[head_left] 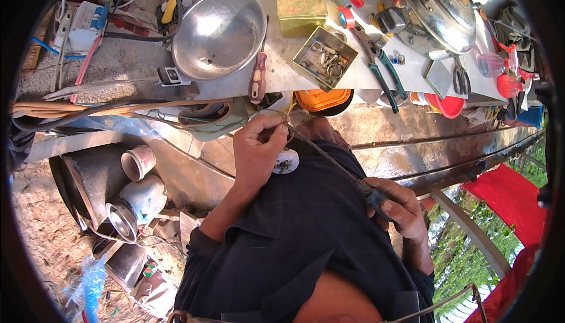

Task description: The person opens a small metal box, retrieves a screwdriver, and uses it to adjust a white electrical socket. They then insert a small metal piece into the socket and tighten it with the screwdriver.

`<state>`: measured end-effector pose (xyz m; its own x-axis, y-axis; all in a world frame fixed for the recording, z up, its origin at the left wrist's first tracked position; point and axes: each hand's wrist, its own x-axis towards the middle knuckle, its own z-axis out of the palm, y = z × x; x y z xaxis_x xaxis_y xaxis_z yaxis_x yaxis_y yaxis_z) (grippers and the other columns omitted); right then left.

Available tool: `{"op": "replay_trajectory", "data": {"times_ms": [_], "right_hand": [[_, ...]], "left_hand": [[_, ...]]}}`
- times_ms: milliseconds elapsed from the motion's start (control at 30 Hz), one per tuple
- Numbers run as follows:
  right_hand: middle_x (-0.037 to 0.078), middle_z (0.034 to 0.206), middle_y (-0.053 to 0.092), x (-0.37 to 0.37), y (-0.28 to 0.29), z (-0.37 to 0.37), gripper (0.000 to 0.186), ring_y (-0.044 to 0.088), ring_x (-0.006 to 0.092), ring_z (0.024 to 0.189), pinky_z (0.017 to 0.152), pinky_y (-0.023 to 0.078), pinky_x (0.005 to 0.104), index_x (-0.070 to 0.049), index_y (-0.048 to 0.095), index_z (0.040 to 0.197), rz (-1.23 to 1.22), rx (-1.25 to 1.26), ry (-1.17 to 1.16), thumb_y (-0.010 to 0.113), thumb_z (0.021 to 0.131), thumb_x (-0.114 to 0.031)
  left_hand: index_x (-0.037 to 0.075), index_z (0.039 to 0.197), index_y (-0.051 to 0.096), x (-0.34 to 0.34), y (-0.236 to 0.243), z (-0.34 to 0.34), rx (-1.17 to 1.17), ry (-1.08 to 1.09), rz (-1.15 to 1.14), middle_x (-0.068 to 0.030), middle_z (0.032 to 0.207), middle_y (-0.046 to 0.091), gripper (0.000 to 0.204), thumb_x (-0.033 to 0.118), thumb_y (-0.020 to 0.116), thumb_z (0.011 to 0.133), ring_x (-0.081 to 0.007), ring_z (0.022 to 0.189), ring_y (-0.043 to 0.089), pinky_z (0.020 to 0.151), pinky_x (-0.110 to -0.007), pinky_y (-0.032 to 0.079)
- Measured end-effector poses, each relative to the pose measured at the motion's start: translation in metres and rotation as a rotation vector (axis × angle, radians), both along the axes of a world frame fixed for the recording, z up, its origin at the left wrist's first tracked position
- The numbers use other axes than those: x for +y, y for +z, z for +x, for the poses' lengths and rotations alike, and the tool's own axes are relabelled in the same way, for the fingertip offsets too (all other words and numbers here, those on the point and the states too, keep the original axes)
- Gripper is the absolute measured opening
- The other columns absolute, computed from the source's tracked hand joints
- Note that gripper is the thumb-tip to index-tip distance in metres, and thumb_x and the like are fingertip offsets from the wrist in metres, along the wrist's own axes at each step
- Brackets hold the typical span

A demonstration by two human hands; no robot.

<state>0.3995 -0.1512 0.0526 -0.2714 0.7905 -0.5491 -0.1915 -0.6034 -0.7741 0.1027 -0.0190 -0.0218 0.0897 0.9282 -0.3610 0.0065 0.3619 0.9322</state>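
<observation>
My left hand is closed on a thin wire near the middle of the view, with a white round fitting just below its fingers. At lower right, my right hand grips the dark handle of a tool. The tool's long thin metal shaft runs up and left to my left fingertips; whether its tip touches the wire is too small to tell. A red-handled screwdriver lies on the bench edge beyond my hands.
The bench holds a steel bowl, tins, green-handled cutters, scissors and a kettle. A power strip and cables lie at upper left; pots and scrap are at lower left.
</observation>
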Motion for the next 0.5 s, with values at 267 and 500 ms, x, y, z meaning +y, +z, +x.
{"op": "replay_trajectory", "data": {"times_ms": [267, 500], "right_hand": [[0.008, 0.088, 0.07, 0.004, 0.001, -0.002, 0.061, 0.054, 0.008, 0.056, 0.051, 0.043, 0.0222, 0.006, 0.053, 0.149, 0.012, -0.003, 0.012, 0.064, 0.105, -0.035], [0.013, 0.084, 0.068, 0.009, 0.015, -0.005, 0.06, 0.048, 0.0087, 0.047, 0.043, 0.038, 0.0221, 0.006, 0.051, 0.149, -0.237, 0.159, -0.073, 0.06, 0.105, -0.033]], "left_hand": [[-0.007, 0.111, 0.075, 0.001, 0.001, 0.0, 0.0, 0.014, 0.005, -0.0015, 0.091, 0.068, 0.016, -0.002, 0.067, 0.097, -0.004, 0.078, 0.059, 0.07, -0.02, 0.047], [-0.005, 0.104, 0.073, 0.001, 0.002, 0.004, 0.226, 0.002, 0.265, 0.0, 0.088, 0.063, 0.012, -0.008, 0.069, 0.093, -0.0035, 0.074, 0.058, 0.064, -0.021, 0.046]]}}
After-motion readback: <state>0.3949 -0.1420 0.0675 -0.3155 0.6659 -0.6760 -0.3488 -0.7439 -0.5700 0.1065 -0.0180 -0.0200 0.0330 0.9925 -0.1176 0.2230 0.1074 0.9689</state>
